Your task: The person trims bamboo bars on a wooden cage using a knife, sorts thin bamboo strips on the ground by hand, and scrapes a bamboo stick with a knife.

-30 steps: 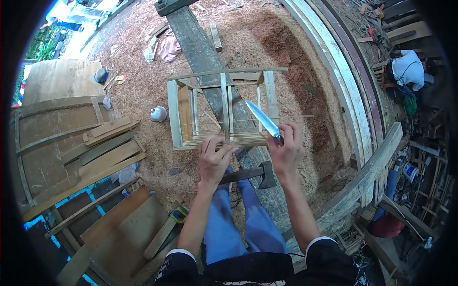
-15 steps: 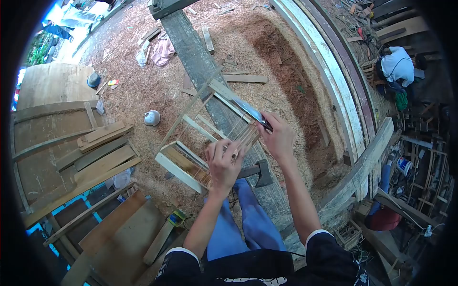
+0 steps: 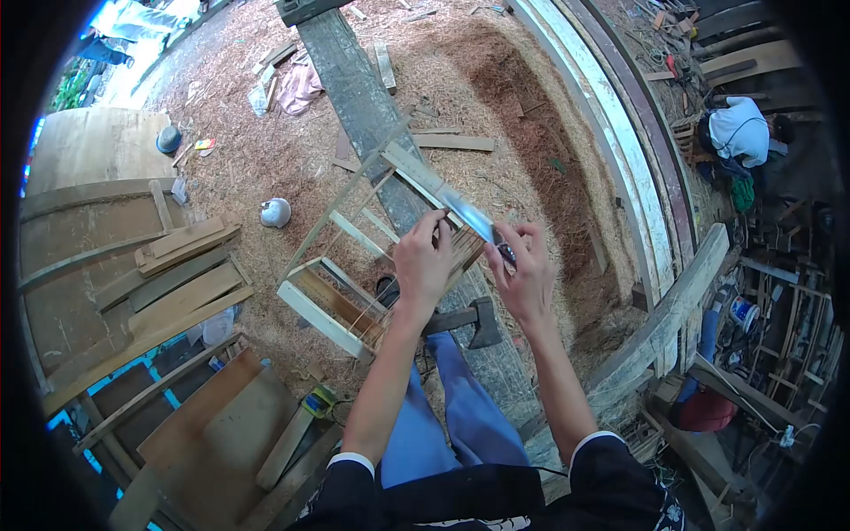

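Note:
A knife with a broad shiny blade is in my right hand, its dark handle under the curled fingers. The blade lies along the far right side of a small slatted wooden frame. My left hand is over the frame's near part, fingers bent together close to the blade; whatever they pinch is hidden. Thin sticks run between the frame's pale rails. Below the hands, a hatchet rests on the weathered plank, its handle partly behind my left wrist.
Wood shavings cover the ground. A whitish round object and a grey cap-like one lie left. Stacked boards stand nearer. Long beams curve along the right, where a person in a white shirt crouches beyond.
My left hand has moved up and forward along the frame, closer to the blade. My right hand has shifted slightly right and down with the knife. The frame has moved slightly left.

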Tool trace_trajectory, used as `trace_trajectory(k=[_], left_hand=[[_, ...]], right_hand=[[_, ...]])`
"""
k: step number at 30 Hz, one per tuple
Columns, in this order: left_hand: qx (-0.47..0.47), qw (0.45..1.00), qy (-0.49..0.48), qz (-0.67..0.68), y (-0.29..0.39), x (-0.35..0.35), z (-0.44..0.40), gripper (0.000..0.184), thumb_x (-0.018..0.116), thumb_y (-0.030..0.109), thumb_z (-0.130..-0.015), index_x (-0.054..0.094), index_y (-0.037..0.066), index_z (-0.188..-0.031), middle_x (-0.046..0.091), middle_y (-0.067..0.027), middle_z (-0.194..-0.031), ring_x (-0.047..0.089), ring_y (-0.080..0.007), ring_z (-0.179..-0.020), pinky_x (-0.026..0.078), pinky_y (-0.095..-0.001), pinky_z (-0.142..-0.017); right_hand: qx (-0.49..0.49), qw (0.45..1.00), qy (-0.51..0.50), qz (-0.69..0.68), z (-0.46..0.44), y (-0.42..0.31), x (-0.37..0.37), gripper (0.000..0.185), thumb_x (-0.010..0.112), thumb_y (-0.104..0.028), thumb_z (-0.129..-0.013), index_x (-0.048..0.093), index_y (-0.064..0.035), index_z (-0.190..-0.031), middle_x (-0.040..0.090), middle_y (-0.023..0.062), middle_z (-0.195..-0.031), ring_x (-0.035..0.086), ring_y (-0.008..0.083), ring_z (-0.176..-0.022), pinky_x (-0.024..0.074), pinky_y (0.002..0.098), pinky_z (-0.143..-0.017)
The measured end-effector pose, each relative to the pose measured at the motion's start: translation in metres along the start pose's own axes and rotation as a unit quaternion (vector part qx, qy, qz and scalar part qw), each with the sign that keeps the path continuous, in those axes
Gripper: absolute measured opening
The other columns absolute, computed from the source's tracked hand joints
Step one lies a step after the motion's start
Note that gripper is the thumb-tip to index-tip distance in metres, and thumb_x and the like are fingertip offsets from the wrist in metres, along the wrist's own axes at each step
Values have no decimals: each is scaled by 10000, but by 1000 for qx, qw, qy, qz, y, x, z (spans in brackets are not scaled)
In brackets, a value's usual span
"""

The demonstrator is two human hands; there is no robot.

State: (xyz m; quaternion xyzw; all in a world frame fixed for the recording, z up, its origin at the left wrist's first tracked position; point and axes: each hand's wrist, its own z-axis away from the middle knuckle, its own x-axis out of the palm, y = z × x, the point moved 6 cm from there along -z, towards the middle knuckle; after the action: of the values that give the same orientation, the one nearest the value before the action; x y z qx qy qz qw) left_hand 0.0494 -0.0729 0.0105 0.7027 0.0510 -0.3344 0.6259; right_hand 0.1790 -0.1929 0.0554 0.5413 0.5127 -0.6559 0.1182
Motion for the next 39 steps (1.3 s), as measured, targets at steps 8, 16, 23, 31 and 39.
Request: trace_trajectory(k=[8,16,23,31,39], left_hand=[[18,999,25,-26,-14,7,0,184,621,162,-977,686,44,-1101,727,-185,-876,702,-398,-793,538,-477,-690],[-90,994,-9,57,-18,10,-1,168,672,133,-931,715,18,-1045,741,-185,-959,728,-336,-865,556,-418,-759],[-44,997,20,57,-23,13,2,161,637,30,-952,687,-65,-1072,760,-147,-887,727,-151,-810,554,-292,-722],[-18,999,36,-7,-12,8,2,181,674,88,-907,740,4,-1053,741,-168,-933,718,-319,-825,553,-392,-759],[-18,998,52,-4,-11,7,4,172,695,143,-911,756,31,-1025,731,-170,-919,709,-351,-822,551,-415,-743]], right_hand=[[-7,1000,-17,-24,4,-2,6,147,702,-253,-957,669,-118,-1004,700,76,-896,702,274,-702,531,386,-592],[-5,999,-15,-36,2,-2,3,158,689,-276,-959,674,-120,-939,702,61,-861,679,285,-645,510,389,-558],[-9,999,-9,-44,1,-1,6,168,681,-296,-961,672,-133,-922,695,55,-842,673,289,-632,500,400,-549],[-8,999,-27,-28,-5,-1,7,155,710,-276,-947,692,-123,-937,715,64,-859,691,283,-662,512,382,-559],[-36,999,-25,-19,-11,4,-1,143,746,-271,-914,706,-134,-905,706,49,-833,676,259,-639,490,366,-534]])
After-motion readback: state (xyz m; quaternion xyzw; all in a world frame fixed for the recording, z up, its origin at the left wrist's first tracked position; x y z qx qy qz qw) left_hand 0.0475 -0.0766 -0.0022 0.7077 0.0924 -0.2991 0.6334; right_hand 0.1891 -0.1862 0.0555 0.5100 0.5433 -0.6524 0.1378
